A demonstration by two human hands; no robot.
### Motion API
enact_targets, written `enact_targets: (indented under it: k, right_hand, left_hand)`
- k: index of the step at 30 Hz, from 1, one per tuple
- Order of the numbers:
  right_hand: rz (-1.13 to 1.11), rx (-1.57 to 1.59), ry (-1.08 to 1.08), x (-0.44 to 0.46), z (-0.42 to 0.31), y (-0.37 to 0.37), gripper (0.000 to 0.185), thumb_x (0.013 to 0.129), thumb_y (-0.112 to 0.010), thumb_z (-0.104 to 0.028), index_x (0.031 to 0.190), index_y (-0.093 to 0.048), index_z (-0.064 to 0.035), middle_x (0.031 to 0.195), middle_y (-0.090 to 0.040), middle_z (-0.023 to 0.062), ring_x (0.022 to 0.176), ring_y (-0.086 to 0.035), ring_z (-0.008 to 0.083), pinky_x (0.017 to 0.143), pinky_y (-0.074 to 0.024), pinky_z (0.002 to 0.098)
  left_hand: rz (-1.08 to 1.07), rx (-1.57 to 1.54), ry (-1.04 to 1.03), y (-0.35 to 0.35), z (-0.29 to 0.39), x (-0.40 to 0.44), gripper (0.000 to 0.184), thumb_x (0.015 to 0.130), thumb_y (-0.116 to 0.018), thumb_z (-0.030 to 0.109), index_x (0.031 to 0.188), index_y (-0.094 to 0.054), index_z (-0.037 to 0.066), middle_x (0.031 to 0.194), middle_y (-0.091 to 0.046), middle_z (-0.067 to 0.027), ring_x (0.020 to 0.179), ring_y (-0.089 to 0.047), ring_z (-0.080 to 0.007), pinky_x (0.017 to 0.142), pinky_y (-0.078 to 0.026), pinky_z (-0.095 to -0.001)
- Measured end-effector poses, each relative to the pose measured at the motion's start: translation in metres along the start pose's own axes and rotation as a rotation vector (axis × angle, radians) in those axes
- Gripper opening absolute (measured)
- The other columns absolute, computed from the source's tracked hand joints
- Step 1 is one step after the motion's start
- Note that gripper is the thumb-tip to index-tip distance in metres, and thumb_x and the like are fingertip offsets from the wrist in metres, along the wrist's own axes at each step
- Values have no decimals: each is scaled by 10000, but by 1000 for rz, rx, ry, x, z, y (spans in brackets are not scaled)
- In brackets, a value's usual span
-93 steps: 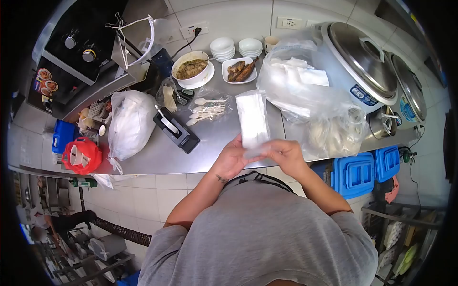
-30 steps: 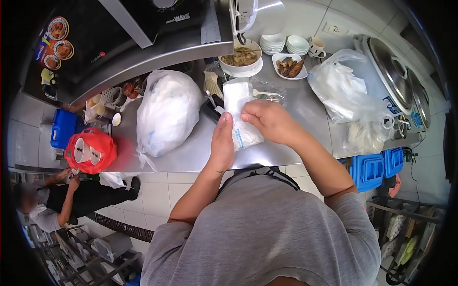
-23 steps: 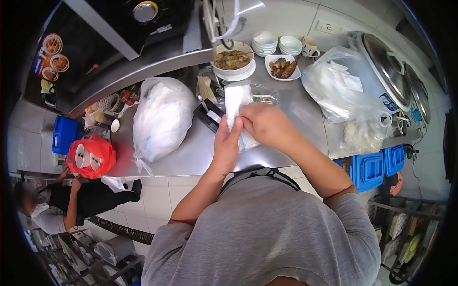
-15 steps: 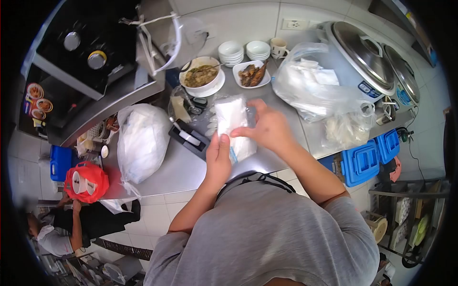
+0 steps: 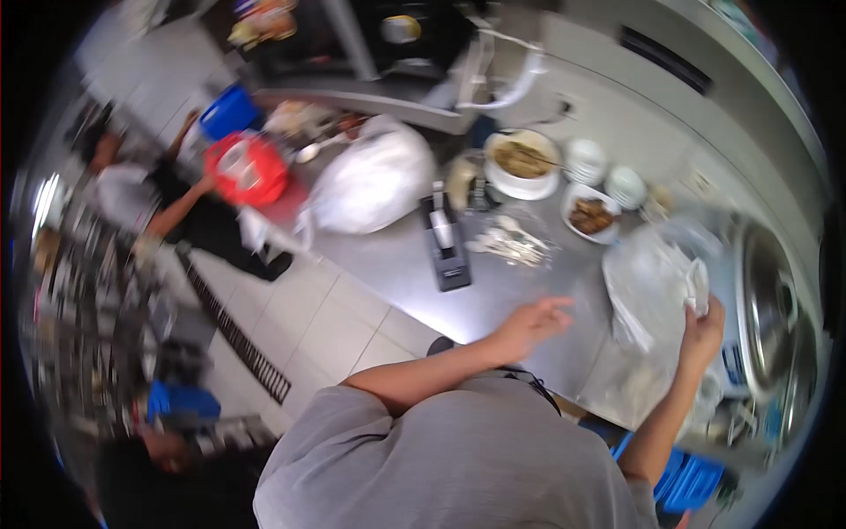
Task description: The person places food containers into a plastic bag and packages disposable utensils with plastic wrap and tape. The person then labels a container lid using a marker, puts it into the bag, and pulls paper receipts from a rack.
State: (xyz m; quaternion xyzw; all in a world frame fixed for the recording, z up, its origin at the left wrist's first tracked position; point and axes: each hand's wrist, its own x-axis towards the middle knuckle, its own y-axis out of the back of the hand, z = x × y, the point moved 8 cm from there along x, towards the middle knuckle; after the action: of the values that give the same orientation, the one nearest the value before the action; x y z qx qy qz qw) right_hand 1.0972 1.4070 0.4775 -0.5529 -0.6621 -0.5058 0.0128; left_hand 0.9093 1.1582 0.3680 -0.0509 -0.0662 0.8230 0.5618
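Observation:
My right hand [image 5: 702, 337] is closed on a white packet [image 5: 696, 286] at the right side of a clear plastic bag [image 5: 630, 282] with white contents. Blur hides the packet's details. My left hand [image 5: 531, 326] hangs over the steel counter near its front edge, fingers stretched out to the right and holding nothing. Beyond it lies a clear bag of white plastic cutlery [image 5: 513, 242]. A black device with a white strip [image 5: 445, 242] rests left of that.
At the back stand a bowl of food [image 5: 524, 163], a dish of browned food [image 5: 590, 216] and stacked white bowls [image 5: 585, 161]. A full white bag [image 5: 374, 181] sits left. A large lidded pot [image 5: 765, 300] is at right. A co-worker [image 5: 132, 189] stands by a red bag [image 5: 245, 167].
My hands have parted. The right has carried the white packet right to the plastic bag; the left has let go and opened. The view has turned, uncovering the cutlery.

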Motion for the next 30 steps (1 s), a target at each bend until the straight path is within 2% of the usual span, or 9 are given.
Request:
enact_targets:
  k: [4, 6, 8, 11, 19, 23, 26, 28, 30]
  right_hand:
    - [-361, 249, -72, -35, -29, -53, 435, 727, -691, -24, 1145, -569, -19, 1010, -632, 105, 736, -584, 179, 625, -463, 257]
    - [-736, 353, -140, -64, -53, -80, 489, 714, -722, -84, 1171, -561, -23, 1035, -628, 138, 755, -600, 214, 650, -476, 282]
    - [-967, 212, 167, -95, -83, -92, 545, 693, -754, -160, 1182, -557, -22, 1025, -636, 171, 794, -619, 249, 686, -486, 328]
    - [-1231, 270, 118, -130, -109, -91, 587, 670, -775, -200, 1184, -557, -16, 1007, -640, 203, 841, -627, 283, 725, -490, 368]
    - [-1058, 228, 121, -145, -187, 9, 587, 652, -788, -212, 1155, -566, -7, 995, -646, 203, 819, -634, 286, 716, -494, 346]
    - [-1020, 208, 36, -178, -218, -6, 507, 671, -782, -254, 1045, -600, 35, 886, -661, 193, 761, -641, 265, 678, -497, 351]
    - [-1224, 58, -213, -240, -178, -66, 429, 729, -749, -323, 930, -632, 39, 785, -661, 183, 716, -644, 230, 643, -496, 342]
    - [-1492, -115, -568, -327, -59, -123, 410, 798, -684, -380, 889, -658, 19, 707, -654, 162, 661, -633, 199, 610, -494, 310]
    - [-1578, -163, -870, -413, 39, -139, 389, 810, -667, -368, 911, -657, 8, 767, -651, 165, 688, -635, 203, 615, -498, 317]
  left_hand:
    - [78, -66, 47, -2, 1, -24, 362, 946, -482, 106, 1299, -441, 38, 1099, -591, -105, 976, -559, -140, 908, -434, -288]
    - [119, -60, 64, 3, -5, -33, 350, 942, -482, 98, 1285, -457, 33, 1087, -592, -107, 970, -559, -137, 897, -438, -283]
    - [138, -77, 84, 6, -11, -40, 342, 937, -481, 90, 1274, -469, 29, 1076, -593, -105, 963, -559, -135, 887, -442, -278]
    - [120, -95, 88, 4, -16, -47, 338, 932, -482, 86, 1264, -477, 24, 1064, -594, -100, 951, -561, -133, 877, -445, -273]
    - [23, -36, 56, 14, 2, -85, 322, 921, -538, 159, 1215, -513, 28, 1019, -610, -91, 942, -580, -148, 870, -453, -288]
    - [14, -104, 65, 48, -1, -129, 309, 927, -530, 164, 1204, -524, 28, 1012, -613, -96, 947, -583, -156, 863, -461, -287]
    - [46, -165, 71, 84, -4, -170, 307, 932, -522, 156, 1207, -519, 20, 1028, -611, -102, 947, -585, -157, 864, -464, -286]
    - [103, -172, 117, 108, -7, -191, 317, 939, -511, 136, 1229, -500, 9, 1074, -605, -111, 958, -583, -158, 884, -457, -290]
    - [123, -184, 115, 120, -8, -205, 311, 940, -513, 141, 1222, -506, 11, 1079, -605, -113, 969, -585, -163, 880, -459, -292]
